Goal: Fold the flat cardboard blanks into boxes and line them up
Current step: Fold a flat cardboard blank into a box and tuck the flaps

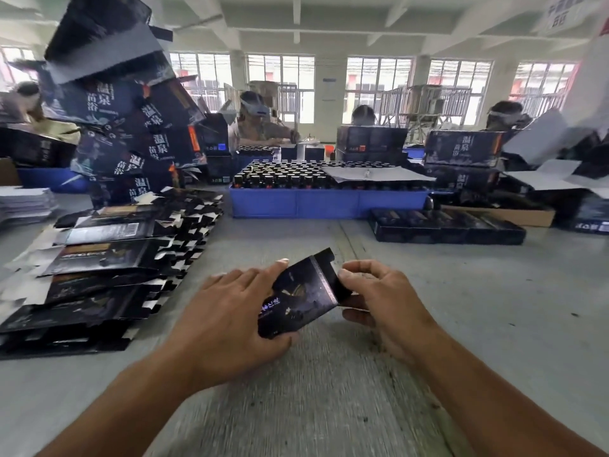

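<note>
- The left hand (227,311) is gripping the near, lower end of a dark cardboard blank (298,300); the thumb is lying under the lower edge and the fingers are lying loosely spread along the left side.
- The right hand (379,298) is pinching the right edge of the blank between the thumb and curled fingertips.
- The blank is being held just above the grey table (329,390), in the near centre, tilted with its notched flap pointing away from the person.
- A stack of flat blanks (108,275) is lying on the table to the left of the hands, fanned out in overlapping layers, dark print facing up.
- A row of folded boxes (445,225) is sitting on the table further back on the right, side by side and touching.
- A blue crate (329,201) is standing past the centre of the table, filled with dark capped bottles (286,176); a grey sheet (372,174) is lying across its right part.
- A leaning tower of large printed cartons (131,127) is rising at far left.
- Seated workers (260,127) are sitting behind the crate, in front of a wall of windows (379,84).
</note>
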`<state>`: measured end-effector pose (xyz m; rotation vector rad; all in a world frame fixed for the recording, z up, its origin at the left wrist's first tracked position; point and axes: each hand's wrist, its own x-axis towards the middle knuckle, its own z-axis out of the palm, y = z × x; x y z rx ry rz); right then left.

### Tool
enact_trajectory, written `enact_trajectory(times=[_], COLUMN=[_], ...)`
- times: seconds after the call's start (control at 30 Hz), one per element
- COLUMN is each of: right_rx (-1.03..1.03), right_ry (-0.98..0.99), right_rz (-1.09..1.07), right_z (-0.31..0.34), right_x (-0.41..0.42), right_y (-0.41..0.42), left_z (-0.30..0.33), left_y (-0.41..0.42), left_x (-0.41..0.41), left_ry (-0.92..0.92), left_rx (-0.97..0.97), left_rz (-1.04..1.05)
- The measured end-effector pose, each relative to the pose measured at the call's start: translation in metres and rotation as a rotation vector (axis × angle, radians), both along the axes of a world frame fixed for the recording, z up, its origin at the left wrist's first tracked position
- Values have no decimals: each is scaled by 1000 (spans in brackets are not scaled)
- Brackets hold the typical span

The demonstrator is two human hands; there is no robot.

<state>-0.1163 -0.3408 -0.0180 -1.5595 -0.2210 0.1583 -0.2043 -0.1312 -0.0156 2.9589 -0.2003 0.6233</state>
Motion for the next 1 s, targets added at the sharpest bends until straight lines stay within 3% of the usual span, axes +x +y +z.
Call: enact_trajectory(times=[0.2,0.7,1.0], right_rx=[21,-194,-180], right_ry=[47,-384,-357], right_rz=[94,55,192], right_z=[2,6,5], right_x=[3,-16,-20], right_y=[-4,5,7], left_z=[4,-11,-5], left_y=[0,-5,-1], left_x=[-4,3,2], left_ry=[-53,-88,-198], left_rx=[4,-85,-97], left_rz=[-53,-85,-116])
